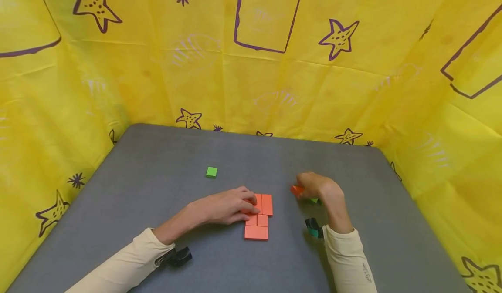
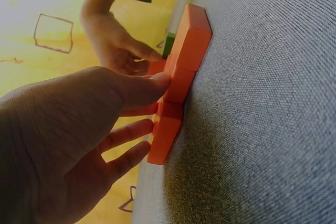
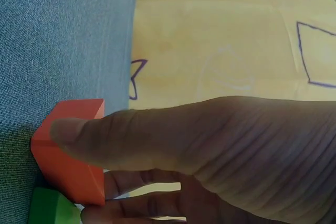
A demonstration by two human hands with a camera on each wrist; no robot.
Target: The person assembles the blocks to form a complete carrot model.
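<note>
Several orange blocks [image 1: 256, 233] lie flat and close together on the grey table, in a stepped shape. My left hand [image 1: 229, 206] rests at their left side with fingers extended; in the left wrist view its thumb touches the near side of the blocks [image 2: 191, 35] and its fingertips meet their edge. To the right of this group, my right hand [image 1: 323, 187] pinches another orange block [image 3: 73, 166], thumb on one face and fingers behind. Just beside that block is a green block [image 3: 43, 205], mostly hidden under the hand in the head view.
A green square block [image 1: 211, 172] lies farther back, left of the group. Yellow cloth [image 1: 274, 79] with purple drawings hangs around the back and sides of the grey table [image 1: 164, 153]. A black wrist mount [image 1: 180, 256] hangs below the left sleeve.
</note>
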